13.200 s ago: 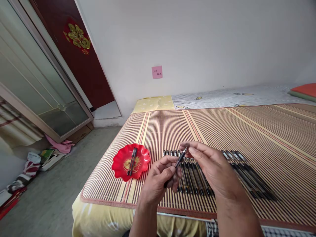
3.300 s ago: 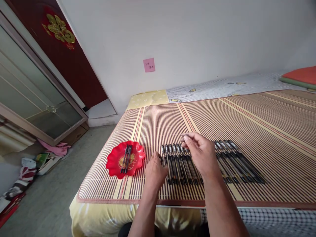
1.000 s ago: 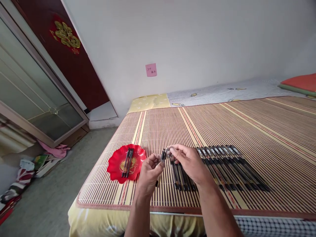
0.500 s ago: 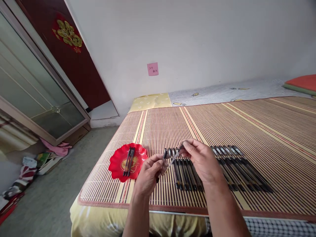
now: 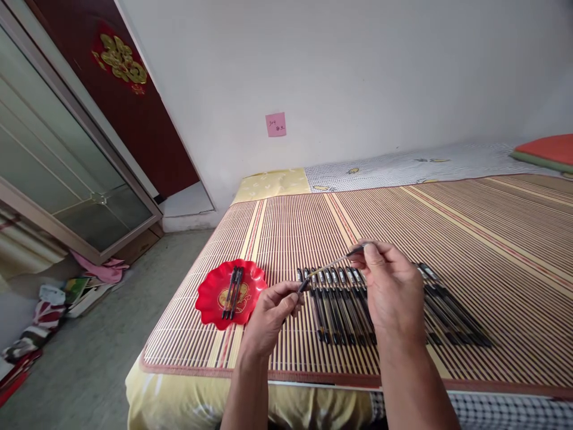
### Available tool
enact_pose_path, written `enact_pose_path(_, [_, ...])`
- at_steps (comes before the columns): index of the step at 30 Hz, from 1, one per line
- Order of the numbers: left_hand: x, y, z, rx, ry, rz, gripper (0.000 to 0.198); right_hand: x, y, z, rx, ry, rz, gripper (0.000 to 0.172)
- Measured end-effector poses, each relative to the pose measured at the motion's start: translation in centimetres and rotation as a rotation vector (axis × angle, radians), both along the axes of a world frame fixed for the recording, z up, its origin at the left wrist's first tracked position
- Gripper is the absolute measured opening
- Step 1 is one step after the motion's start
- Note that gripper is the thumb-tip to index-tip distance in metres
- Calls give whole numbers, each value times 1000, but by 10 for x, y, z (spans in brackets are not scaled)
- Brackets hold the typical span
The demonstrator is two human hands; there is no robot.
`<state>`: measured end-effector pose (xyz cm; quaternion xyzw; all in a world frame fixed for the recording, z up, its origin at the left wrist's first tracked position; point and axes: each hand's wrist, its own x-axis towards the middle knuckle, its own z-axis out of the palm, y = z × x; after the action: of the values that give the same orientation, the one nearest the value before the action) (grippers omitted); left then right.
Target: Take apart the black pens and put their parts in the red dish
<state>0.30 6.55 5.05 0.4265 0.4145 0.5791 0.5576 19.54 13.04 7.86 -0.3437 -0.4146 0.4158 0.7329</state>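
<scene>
My left hand (image 5: 271,310) is closed, its thumb and fingers pinching a short dark pen piece (image 5: 304,285). My right hand (image 5: 389,283) is raised a little higher, also closed in a pinch on the dark end of a slim, see-through pen tube (image 5: 333,263). The tube slants down toward the left hand, and its far end meets or overlaps the dark piece there; I cannot tell whether it is inside. Below and behind the hands lies a row of black pens (image 5: 342,316), partly hidden by my right hand and forearm.
A red scalloped plate (image 5: 206,298) to the left holds a few pens (image 5: 233,292). Everything lies on a striped bamboo mat (image 5: 295,221) over a bed. A pink note (image 5: 276,125) is on the wall; folded orange and green cloth (image 5: 546,149) lies far right.
My right hand has moved right with the tube, which now slopes less steeply. The dark piece in my left hand has tipped from nearly upright to slanting toward the tube.
</scene>
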Motion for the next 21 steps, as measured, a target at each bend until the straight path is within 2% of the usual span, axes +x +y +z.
enact_pose_path(4, [-1,0,0,-4,33,33,28,1,-1,1,-7,-33,20,13])
enact_pose_path(11, [-1,-2,1,12,86,48,24,5,-6,9,23,-120,-26,15])
enact_pose_path(16, [-1,-3,8,90,224,43,17,7,-10,16,47,-205,-40,14])
enact_pose_path(18, [0,-5,12,113,273,40,15,7,-12,17,55,-255,-5,15])
enact_pose_path(21, [2,-7,15,123,267,12,16,5,-13,17,55,-337,121,17])
